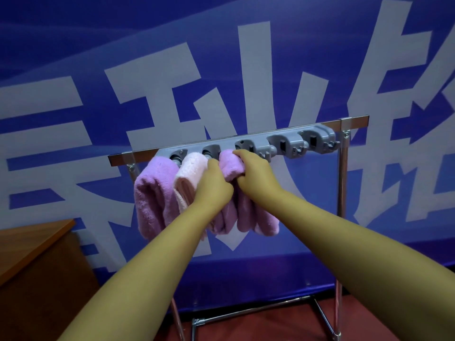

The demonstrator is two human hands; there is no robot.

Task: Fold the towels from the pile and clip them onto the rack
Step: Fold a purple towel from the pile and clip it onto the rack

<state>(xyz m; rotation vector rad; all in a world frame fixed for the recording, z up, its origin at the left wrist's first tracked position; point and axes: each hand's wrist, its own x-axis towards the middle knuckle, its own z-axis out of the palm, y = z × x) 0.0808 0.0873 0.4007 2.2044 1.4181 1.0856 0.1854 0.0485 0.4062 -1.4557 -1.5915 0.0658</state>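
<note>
Both hands were up at the rack (344, 183), and they hid a lot. The left hand (214, 187) was clenched on the purple towel (246, 212) and covered its left side. The right hand (256, 174) gripped the top of the same towel, just under the third clip (246, 145), so it was hard to tell if the towel was already in that clip. Two more towels hung to the left: another purple one (152, 193) at the first clip (178, 155) and a pink one (189, 175) at the second clip (210, 151). The tops of these towels hid most of their clips. The last two clips on the grey bar (327, 134) had nothing in them. The left leg of the rack was mostly behind the left arm, and the bottom of the rack was cut off at the picture's edge. Only a corner of a brown worktop (37, 242) showed at the left. The blue wall (221, 33) behind had very big white letters (152, 114), but they were cut off and I could not read them.
</note>
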